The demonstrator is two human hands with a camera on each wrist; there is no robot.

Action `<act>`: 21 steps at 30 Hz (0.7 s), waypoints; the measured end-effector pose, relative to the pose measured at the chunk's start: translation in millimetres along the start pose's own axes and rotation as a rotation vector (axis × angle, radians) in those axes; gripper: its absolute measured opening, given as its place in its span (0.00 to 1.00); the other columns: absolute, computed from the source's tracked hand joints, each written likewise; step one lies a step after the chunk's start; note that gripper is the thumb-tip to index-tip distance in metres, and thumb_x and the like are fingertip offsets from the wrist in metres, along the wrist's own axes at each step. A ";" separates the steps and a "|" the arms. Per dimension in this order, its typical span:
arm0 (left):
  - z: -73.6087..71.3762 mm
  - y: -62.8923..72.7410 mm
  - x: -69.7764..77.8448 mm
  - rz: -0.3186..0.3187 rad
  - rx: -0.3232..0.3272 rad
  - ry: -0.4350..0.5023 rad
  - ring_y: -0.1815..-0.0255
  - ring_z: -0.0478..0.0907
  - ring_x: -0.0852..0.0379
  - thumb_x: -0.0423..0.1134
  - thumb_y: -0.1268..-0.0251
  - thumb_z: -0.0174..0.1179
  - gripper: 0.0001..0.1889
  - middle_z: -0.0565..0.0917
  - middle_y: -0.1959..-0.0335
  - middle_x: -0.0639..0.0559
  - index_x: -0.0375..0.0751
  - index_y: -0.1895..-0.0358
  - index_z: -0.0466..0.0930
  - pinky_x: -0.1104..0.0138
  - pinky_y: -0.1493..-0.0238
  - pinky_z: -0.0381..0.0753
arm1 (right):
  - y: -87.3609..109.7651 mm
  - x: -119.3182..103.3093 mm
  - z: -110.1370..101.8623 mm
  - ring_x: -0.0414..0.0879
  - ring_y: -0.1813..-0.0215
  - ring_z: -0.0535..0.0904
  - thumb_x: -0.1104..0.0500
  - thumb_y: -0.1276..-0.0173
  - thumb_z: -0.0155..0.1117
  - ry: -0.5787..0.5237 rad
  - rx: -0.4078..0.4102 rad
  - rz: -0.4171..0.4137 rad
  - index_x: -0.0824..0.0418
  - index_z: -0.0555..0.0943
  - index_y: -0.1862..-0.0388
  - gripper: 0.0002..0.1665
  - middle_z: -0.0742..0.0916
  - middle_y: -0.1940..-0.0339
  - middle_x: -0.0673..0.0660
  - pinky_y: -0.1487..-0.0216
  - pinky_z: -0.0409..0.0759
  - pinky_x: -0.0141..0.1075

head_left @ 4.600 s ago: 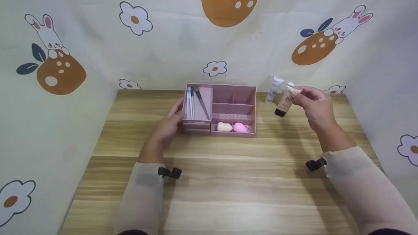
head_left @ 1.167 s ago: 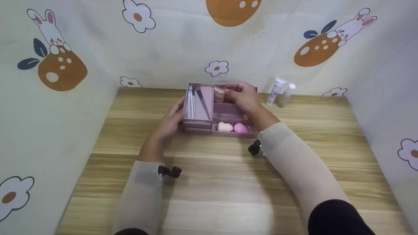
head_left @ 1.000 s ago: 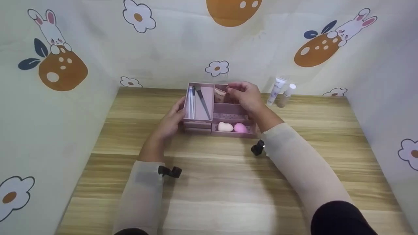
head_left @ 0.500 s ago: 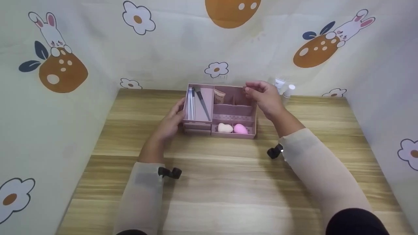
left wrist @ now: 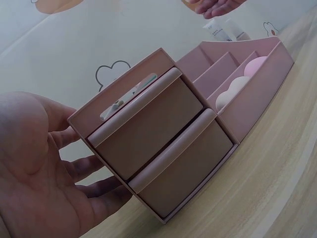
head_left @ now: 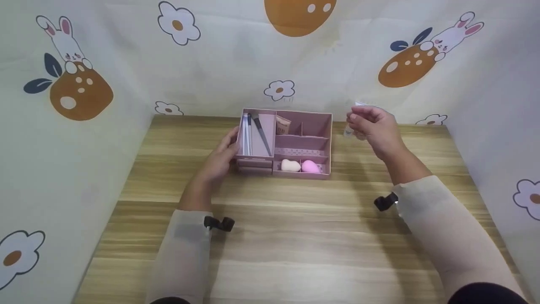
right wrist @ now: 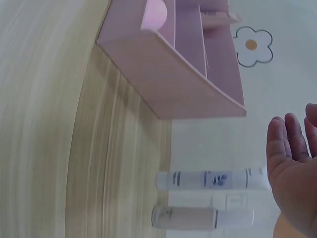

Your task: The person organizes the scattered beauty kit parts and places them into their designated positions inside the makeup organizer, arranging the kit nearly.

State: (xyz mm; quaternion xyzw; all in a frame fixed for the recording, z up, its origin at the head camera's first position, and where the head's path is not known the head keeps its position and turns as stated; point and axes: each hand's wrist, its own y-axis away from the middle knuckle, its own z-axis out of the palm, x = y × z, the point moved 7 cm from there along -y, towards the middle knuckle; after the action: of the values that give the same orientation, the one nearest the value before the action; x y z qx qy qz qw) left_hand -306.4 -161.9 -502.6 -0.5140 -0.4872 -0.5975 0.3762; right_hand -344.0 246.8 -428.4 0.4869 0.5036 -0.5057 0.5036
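My left hand [head_left: 215, 164] rests against the left side of a pink desktop organizer [head_left: 316, 124]; in the left wrist view its fingers lie along the side wall beside two drawers. A beige BB cream tube [head_left: 283, 125] stands in the back left compartment. My right hand [head_left: 376, 128] hovers to the right of the organizer, fingers loosely bent and holding nothing. Behind it in the head view, mostly hidden, stand a white tube and a small bottle. The right wrist view shows this white tube [right wrist: 213, 179] and white-capped bottle [right wrist: 185, 218] side by side, with the fingertips near the tube's top end.
A cream makeup sponge [head_left: 290, 165] and a pink one [head_left: 311, 166] sit in the organizer's front compartments. Several slim pens or brushes [head_left: 262, 137] lie in its top left tray. The wooden table [head_left: 295, 236] backs onto a printed cloth [head_left: 228, 63].
My right hand carried the BB cream tube left into the organizer, let it go there, then moved back right to the white tube and bottle. The left hand stayed at the organizer's side.
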 end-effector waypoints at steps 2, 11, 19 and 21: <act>-0.3 -0.3 -0.3 0.001 0.000 -0.010 0.09 0.46 0.51 0.50 0.12 0.46 0.29 0.49 0.09 0.54 0.71 0.14 0.56 0.53 0.09 0.47 | 1.4 -1.9 -9.2 0.43 0.52 0.92 0.62 0.28 0.75 -0.026 0.018 -0.019 0.63 0.87 0.45 0.15 0.94 0.53 0.53 0.48 0.91 0.32; -0.8 -2.1 -2.7 -0.016 -0.002 0.014 0.09 0.45 0.53 0.51 0.12 0.46 0.29 0.48 0.09 0.56 0.71 0.15 0.56 0.55 0.09 0.46 | 0.8 -5.0 -42.9 0.44 0.51 0.91 0.61 0.28 0.75 -0.004 0.101 -0.022 0.71 0.83 0.41 0.22 0.92 0.54 0.53 0.47 0.90 0.32; -1.8 -1.4 -3.9 -0.024 0.006 0.004 0.08 0.41 0.55 0.51 0.12 0.46 0.29 0.47 0.09 0.57 0.73 0.15 0.56 0.55 0.08 0.43 | -7.8 4.7 -75.0 0.42 0.53 0.90 0.60 0.27 0.74 0.012 0.204 0.016 0.65 0.84 0.44 0.17 0.90 0.59 0.49 0.51 0.90 0.29; -1.4 -1.4 -3.6 -0.019 0.003 0.001 0.09 0.42 0.55 0.51 0.12 0.47 0.29 0.49 0.09 0.57 0.73 0.15 0.56 0.54 0.08 0.44 | -9.5 10.3 -82.4 0.43 0.52 0.89 0.59 0.27 0.74 0.029 0.224 0.043 0.61 0.85 0.45 0.15 0.90 0.58 0.49 0.50 0.90 0.30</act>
State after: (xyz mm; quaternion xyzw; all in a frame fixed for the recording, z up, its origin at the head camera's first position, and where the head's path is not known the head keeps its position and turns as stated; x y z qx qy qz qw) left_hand -307.4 -163.1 -506.4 -0.5084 -0.4929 -0.6006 0.3714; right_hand -354.9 328.8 -440.1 0.5580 0.4406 -0.5409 0.4494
